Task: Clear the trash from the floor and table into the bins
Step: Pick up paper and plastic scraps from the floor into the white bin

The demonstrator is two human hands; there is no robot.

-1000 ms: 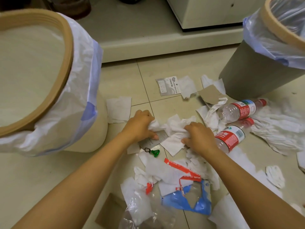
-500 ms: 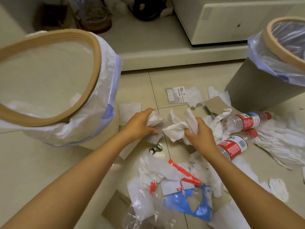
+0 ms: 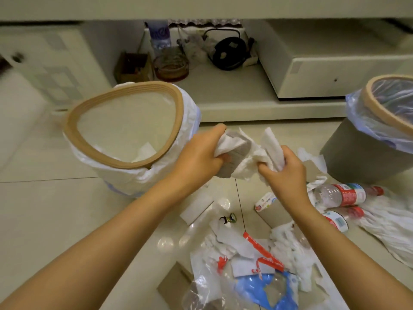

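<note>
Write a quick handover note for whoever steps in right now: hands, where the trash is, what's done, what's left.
Left hand grips crumpled tissue and a card; right hand grips more tissue. Both are raised beside the white-lined bin, which holds a few scraps.
Left: drop this load in. On the floor remain two bottles, wrappers, a blue bag and cardboard. The grey bin stands right.

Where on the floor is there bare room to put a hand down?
Bare tile lies below the white-lined tan-rimmed bin, left of the left forearm. A narrower strip runs between the small black clip and that forearm. Crowded: paper scraps, blue plastic wrapper and red-labelled plastic bottles at right.
</note>
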